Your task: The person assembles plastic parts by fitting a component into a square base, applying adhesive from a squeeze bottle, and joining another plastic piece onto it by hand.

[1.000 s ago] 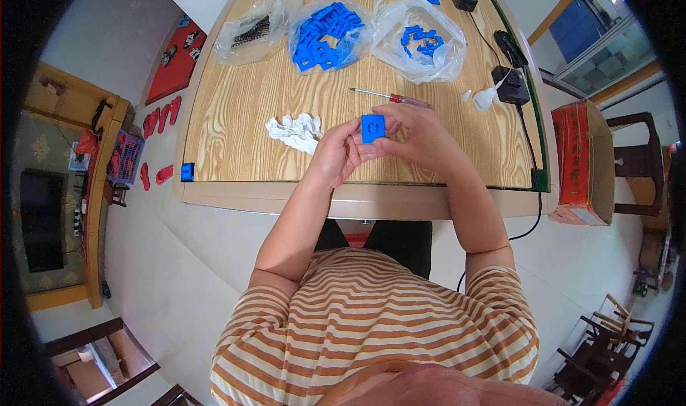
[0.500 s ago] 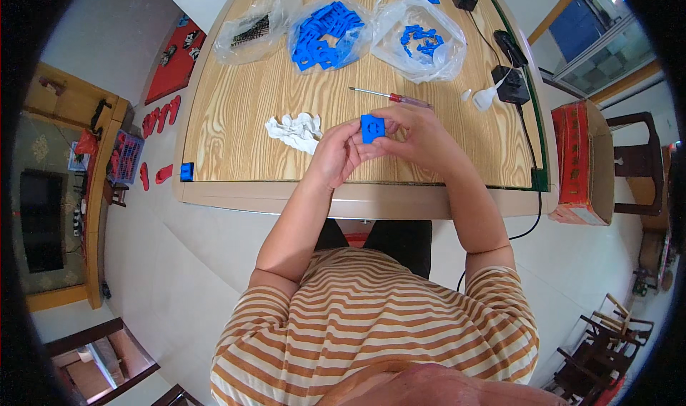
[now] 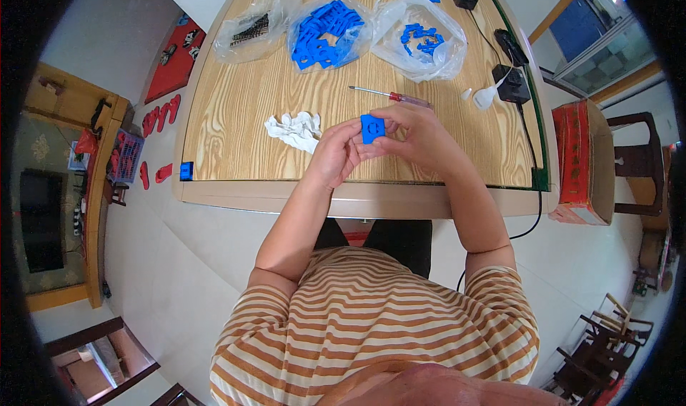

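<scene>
Between my two hands, above the near part of the table, is a small flat blue plastic piece (image 3: 372,129) with a round cut-out in its face. My left hand (image 3: 338,151) grips its left edge, fingers curled behind it. From the right side, my right hand (image 3: 414,136) pinches it between thumb and fingers. Just beyond my right hand lies a screwdriver (image 3: 396,97) with a red, see-through handle, its tip toward the left. Crumpled white gloves (image 3: 296,129) rest left of my left hand.
Along the far side stand clear bags of black screws (image 3: 251,31), flat blue pieces (image 3: 325,34) and small blue parts (image 3: 423,40). Black adapters (image 3: 510,84) and cables run along the right edge. A blue block (image 3: 186,171) sits on the near left corner; a red carton (image 3: 582,163) stands right.
</scene>
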The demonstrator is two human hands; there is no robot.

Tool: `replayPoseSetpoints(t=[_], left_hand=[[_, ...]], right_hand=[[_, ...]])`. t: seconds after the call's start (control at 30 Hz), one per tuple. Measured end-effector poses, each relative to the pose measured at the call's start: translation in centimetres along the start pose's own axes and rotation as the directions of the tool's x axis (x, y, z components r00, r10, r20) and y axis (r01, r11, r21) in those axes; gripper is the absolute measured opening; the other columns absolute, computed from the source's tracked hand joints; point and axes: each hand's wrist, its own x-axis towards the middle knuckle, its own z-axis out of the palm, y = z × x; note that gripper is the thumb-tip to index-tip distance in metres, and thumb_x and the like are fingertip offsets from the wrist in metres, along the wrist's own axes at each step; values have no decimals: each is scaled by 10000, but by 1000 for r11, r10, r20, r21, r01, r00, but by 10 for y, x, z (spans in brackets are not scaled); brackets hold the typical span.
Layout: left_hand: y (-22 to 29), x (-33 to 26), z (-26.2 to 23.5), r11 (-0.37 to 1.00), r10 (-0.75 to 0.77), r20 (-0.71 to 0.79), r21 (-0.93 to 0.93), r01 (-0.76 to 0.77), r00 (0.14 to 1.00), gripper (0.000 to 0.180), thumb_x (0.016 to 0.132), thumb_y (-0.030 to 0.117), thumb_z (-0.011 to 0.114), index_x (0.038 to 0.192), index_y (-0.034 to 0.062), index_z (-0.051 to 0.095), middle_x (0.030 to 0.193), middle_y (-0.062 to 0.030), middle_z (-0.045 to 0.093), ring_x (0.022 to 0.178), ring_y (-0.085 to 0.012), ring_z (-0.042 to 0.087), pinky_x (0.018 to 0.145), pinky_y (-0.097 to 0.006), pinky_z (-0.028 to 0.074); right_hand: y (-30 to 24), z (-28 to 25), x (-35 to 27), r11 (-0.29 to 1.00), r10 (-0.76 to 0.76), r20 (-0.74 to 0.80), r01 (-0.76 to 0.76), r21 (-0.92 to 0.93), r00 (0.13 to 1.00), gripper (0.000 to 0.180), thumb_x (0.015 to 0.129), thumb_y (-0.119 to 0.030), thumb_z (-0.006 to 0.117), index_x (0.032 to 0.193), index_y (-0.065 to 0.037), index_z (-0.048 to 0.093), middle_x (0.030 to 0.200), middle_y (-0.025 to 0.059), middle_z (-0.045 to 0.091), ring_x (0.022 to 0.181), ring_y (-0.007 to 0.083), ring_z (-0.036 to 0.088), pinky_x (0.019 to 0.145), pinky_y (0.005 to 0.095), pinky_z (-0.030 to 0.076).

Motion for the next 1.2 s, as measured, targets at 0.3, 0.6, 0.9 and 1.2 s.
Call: replayPoseSetpoints(t=[0.3, 0.6, 0.9, 1.2], left_hand=[[2, -1, 6, 999, 1, -36, -48, -3, 999, 388, 938, 152, 379, 1185, -137, 458, 1113, -225, 588, 961, -265, 634, 852, -376, 528], [1, -1, 1, 999, -2, -26, -39, 1, 1000, 365, 914, 95, 380, 1180, -143, 457, 1113, -235, 583, 973, -284, 628, 870, -407, 520], [1, -1, 0, 999, 10, -12, -51, -11, 1000, 367, 914, 89, 377, 1180, -150, 456, 1126, -243, 577, 976, -289, 627, 860, -398, 524], [1, 0, 0, 998, -11, -17, -58, 10, 1000, 370, 912, 86, 370, 1188, -149, 448, 1116, -242, 582, 958, -296, 634, 859, -413, 523]], right_hand=[[0, 0, 0, 999, 33, 11, -33, 18, 999, 389, 691, -77, 744, 1058, -28, 629, 861, 83, 650, 752, 176, 608, 698, 294, 495], [-4, -2, 0, 999, 38, 15, -38, 9, 999, 376, 696, -78, 741, 1053, -32, 631, 862, 84, 648, 760, 180, 606, 705, 297, 490], [-4, -4, 1, 997, 72, 69, -73, 8, 995, 370, 724, -116, 721, 1062, -14, 610, 918, 137, 642, 829, 246, 632, 751, 336, 499], [0, -2, 0, 996, 81, 62, -83, 40, 995, 371, 726, -109, 721, 1068, -13, 614, 916, 130, 647, 827, 228, 632, 746, 328, 501]])
